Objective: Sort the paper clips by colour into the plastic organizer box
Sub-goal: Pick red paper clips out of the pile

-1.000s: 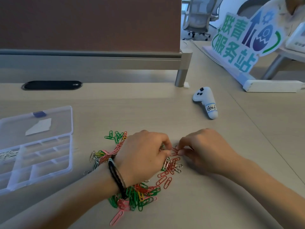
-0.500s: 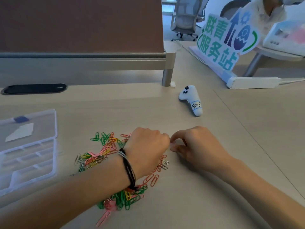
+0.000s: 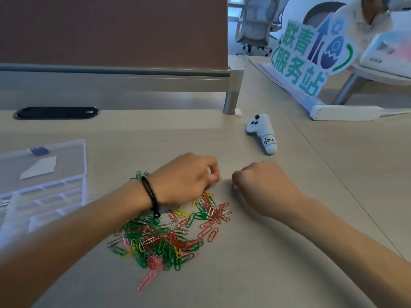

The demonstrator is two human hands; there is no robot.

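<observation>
A mixed pile of paper clips (image 3: 169, 236) in green, red, yellow, pink and silver lies on the desk in front of me. My left hand (image 3: 186, 178), with a black band on the wrist, hovers over the pile's far edge, fingers pinched; a pinkish bit of clip shows at the fingertips. My right hand (image 3: 264, 187) is just right of it, closed in a pinch with a small red clip end at its fingertips. The clear plastic organizer box (image 3: 82, 196) lies open at the left, its lid (image 3: 66, 156) folded back; a few silver clips sit in one far-left compartment.
A white game controller (image 3: 263, 134) lies beyond my right hand. A white power strip (image 3: 344, 113) and a standing sign (image 3: 311, 56) are at the back right. A desk divider (image 3: 115, 74) on a metal post runs along the back, with a black cable slot (image 3: 56, 112) before it.
Both hands lifted off the red clips at the pile's right edge, met with pinched fingertips, and have now drawn a little apart. The view has shifted as well.
</observation>
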